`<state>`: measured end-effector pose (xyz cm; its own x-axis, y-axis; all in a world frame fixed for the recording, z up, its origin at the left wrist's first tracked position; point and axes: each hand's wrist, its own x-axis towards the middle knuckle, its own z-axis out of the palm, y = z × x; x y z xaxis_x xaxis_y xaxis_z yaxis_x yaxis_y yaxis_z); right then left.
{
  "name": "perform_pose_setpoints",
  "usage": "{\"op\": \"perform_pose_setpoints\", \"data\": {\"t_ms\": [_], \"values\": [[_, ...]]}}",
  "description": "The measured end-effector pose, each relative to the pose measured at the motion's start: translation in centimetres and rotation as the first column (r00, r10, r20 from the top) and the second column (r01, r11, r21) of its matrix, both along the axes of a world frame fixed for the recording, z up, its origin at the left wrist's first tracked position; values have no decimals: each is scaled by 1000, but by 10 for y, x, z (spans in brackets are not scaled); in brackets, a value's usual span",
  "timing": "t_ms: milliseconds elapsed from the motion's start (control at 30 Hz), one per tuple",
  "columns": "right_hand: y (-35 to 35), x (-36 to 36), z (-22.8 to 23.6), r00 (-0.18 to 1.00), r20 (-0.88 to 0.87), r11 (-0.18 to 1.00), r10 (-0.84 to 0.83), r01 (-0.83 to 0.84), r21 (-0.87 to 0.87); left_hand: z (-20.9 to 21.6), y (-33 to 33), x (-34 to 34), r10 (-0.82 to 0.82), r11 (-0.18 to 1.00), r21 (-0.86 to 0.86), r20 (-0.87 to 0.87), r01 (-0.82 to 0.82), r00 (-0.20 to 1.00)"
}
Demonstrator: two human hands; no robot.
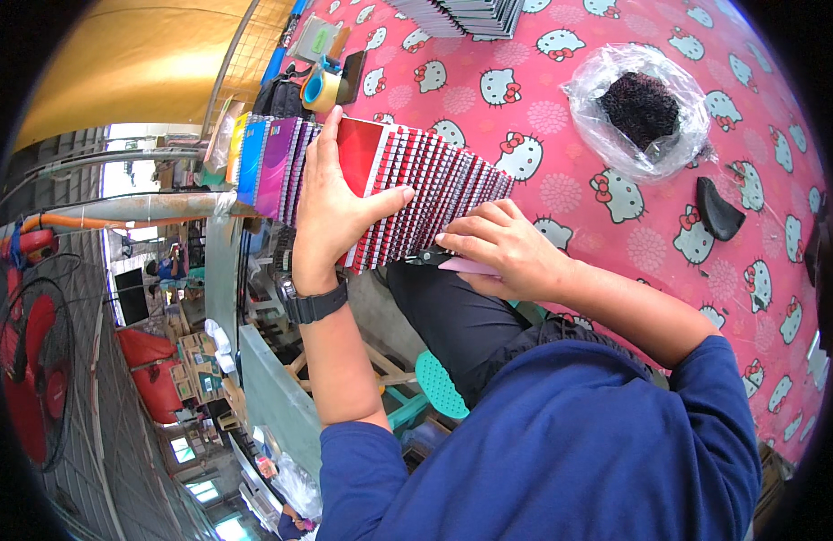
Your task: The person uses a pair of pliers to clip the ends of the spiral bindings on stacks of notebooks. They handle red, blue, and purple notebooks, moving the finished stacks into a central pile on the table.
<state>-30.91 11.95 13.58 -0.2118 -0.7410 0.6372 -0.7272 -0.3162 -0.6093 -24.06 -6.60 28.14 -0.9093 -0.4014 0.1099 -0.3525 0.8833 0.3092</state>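
Observation:
A fanned row of red spiral-bound notebooks [425,185] lies at the table's edge, coils facing up. Across its left end rests my left hand [331,194], fingers stretched out and thumb apart, touching the covers and coils. My right hand [502,248] is closed around a small hand tool [469,266] with a black head and pink handle, probably pliers. The tool's tip is at the near right ends of the coils; the fingers partly hide it. Purple and blue spiral notebooks [274,167] stand to the left of my left hand.
A clear plastic bag [583,108] of black bits sits on the pink patterned tablecloth [561,189], with a black curved piece [718,209] nearby. Tape rolls [321,88] and a phone [352,77] lie at the back left. More stacked notebooks [466,13] stand at the far edge.

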Motion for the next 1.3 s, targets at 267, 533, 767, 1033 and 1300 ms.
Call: {"op": "perform_pose_setpoints", "data": {"t_ms": [267, 533, 767, 1033, 1300], "values": [[-2, -5, -4, 948, 267, 972, 171, -207, 110, -2, -4, 2, -5, 1000, -14, 5, 5, 1000], [2, -9, -4, 851, 478, 922, 217, -340, 187, 0, -1, 0, -11, 1000, -2, 20, 11, 1000], [-3, -5, 0, 998, -55, 1000, -1, 2, 21, -1, -2, 0, 11, 997, 74, 3, -11, 1000], [-11, -10, -4, 997, -62, 998, 54, -53, 23, -2, -3, 1, -2, 998, 58, -6, 2, 1000], [-9, -10, -1, 702, 675, 848, 228, -484, 217, -1, -4, 2, 5, 997, 72, -2, -4, 1000]]}}
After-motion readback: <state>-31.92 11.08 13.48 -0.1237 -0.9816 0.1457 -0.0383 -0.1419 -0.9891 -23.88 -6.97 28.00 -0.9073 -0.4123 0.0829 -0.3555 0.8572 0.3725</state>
